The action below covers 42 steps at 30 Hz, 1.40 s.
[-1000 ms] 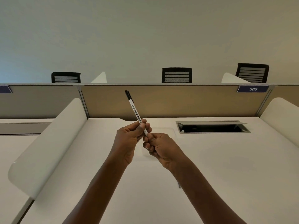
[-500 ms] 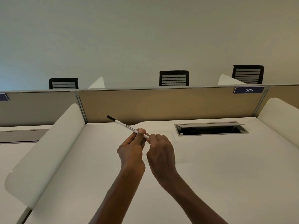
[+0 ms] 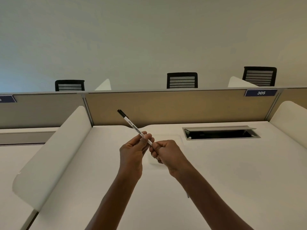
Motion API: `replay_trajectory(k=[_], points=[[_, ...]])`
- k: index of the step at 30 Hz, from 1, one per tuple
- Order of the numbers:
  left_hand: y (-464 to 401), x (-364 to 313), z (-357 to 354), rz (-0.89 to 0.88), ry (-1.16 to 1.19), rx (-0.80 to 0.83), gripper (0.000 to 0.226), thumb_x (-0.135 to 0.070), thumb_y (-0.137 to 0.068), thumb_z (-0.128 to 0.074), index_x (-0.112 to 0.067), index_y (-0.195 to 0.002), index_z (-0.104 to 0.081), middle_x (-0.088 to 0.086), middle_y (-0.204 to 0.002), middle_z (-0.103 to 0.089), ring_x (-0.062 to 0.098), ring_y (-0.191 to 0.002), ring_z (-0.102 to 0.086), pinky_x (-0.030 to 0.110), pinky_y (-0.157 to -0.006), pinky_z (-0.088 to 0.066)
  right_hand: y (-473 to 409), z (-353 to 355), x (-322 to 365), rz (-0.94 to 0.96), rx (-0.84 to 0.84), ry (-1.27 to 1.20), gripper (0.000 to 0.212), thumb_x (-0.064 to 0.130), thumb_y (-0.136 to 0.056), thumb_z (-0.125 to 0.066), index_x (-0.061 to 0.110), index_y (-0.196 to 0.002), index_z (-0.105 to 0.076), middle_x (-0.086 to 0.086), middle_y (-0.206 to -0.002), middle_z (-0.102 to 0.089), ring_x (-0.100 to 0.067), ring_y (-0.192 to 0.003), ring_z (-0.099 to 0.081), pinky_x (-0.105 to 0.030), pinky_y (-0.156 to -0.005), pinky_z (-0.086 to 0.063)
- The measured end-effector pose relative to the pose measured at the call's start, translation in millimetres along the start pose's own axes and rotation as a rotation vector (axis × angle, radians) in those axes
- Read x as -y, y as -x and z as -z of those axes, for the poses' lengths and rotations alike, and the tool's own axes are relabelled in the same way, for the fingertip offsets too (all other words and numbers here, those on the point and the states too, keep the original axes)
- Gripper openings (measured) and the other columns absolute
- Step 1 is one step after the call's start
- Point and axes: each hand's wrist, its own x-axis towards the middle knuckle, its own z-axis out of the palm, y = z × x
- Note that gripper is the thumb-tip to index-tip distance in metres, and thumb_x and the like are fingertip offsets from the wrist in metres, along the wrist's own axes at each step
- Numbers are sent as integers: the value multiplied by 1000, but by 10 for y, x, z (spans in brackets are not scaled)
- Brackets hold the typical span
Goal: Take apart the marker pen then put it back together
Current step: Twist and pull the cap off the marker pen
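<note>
The marker pen [image 3: 132, 126] was held up in the air above the white desk [image 3: 216, 171], in front of the tan divider panel [image 3: 182, 107]. Its long axis ran on a slant, from the hands at lower right up toward the upper left, and its black end [image 3: 121, 112] pointed up and away from the person, toward the divider. The white barrel carried a black printed label along its length.

The left hand [image 3: 132, 152] pinched the barrel near its lower part between thumb and fingertips, so most of the pen stood out clear above that grip. The right hand [image 3: 166, 154] was closed in a loose fist around the pen's lower end, just beside the left hand with the fingers almost touching. That end was hidden inside the fist, so whether a cap or end piece sat there could not be told. Both forearms reached in from the bottom of the view and met over the middle of the desk.

To the right, set into the desk, a cable hatch [image 3: 221, 132] stood open. A blue tag reading 305 [image 3: 260, 92] was fixed to the divider's upper right, and three black chair backs [image 3: 182, 80] showed beyond it.
</note>
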Motion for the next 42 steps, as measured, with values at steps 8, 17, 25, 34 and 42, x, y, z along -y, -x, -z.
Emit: replay_trajectory(k=[8,17,25,34,42], points=[[41,44,-99,85,187,-197,36,-24,-59,-80,-8,-92,-77,11,-91,-79,20,-87,-77,29,-82,-58,26,-242,-236,692,-546,922,1,5,-83,-72,5,-82,-71,-7,-64,-67,-18,-55,-58,-24,-51,-44],[-49,59,66,129,154,-88,16,-13,-85,-67,-6,-98,-74,7,-90,-79,17,-82,-74,31,-87,-56,-128,118,26,-151,160,-222,37,30,-100,-50,3,-89,-72,-8,-68,-67,-11,-51,-49,-19,-46,-40],[-9,89,-5,57,123,-181,28,-20,-69,-76,-11,-95,-76,7,-90,-80,17,-85,-76,22,-76,-59,-144,-80,-119,105,-127,40,28,23,-96,-60,4,-82,-76,-2,-59,-66,-10,-49,-49,-20,-48,-41],[1,111,15,197,311,-280,24,-20,-77,-77,-6,-95,-75,8,-92,-80,16,-90,-76,29,-85,-55,-33,-188,-204,792,-452,534,14,16,-90,-67,10,-98,-77,-1,-82,-76,-11,-70,-68,-23,-66,-55],[-21,103,107,141,244,-230,31,-23,-78,-72,-5,-104,-73,7,-99,-79,15,-97,-74,31,-97,-51,-110,-79,-36,197,-28,-13,17,18,-94,-62,7,-90,-76,-7,-71,-73,-8,-53,-59,-20,-52,-48]])
